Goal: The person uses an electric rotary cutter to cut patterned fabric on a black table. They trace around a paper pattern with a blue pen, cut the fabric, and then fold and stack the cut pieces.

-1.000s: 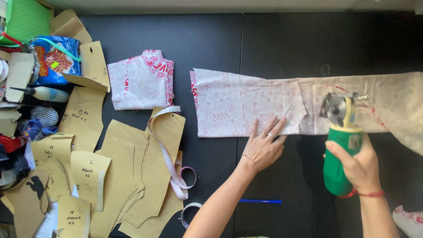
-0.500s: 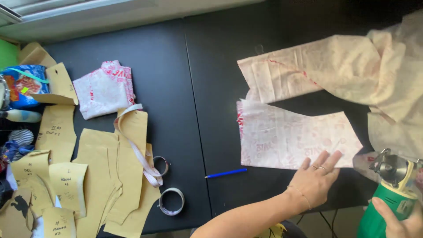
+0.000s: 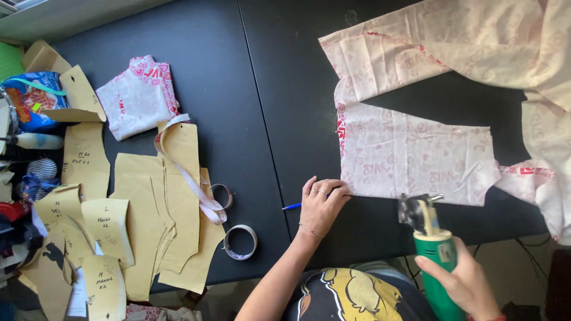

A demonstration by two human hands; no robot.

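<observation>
The left hand (image 3: pixel 321 205) is pressing flat, fingers spread and grasping nothing, on the near-left corner of the printed cloth panel (image 3: pixel 416 157) to steady it, while the right hand (image 3: pixel 467 282) is gripping the green rotary cutter (image 3: pixel 431 249) at the panel's near edge.

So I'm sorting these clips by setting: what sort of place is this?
Probably a sewing or garment-cutting workshop: brown paper patterns, printed fabric spread on a black table, and a green electric cutter in the right hand.
</observation>
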